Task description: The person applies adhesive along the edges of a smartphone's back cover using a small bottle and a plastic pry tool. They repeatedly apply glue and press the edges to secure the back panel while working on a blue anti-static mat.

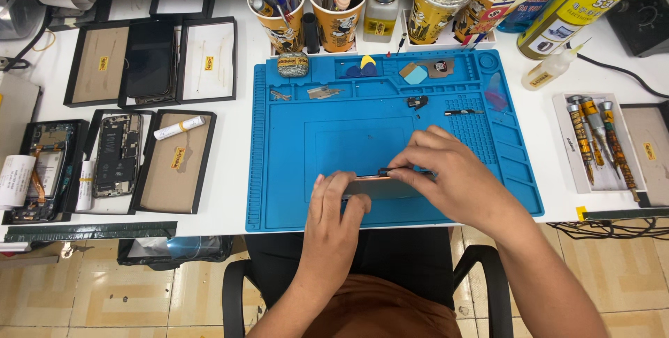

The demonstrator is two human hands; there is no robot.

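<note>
A thin flat device (376,186), probably a phone seen edge-on, is gripped at the near edge of the blue work mat (293,171) by the left hand (334,209), whose fingers are closed around its left end. Its top edge is pinched by the right hand (453,178), and small loose parts (417,102) are seen further back on the mat.

One head-worn view only, looking steeply down from above the seated person, facing forward over the white work table (230,191). It sits close enough that the blue silicone repair mat (397,129) fills the centre, with chair arms and tiled floor along the bottom edge.
</note>
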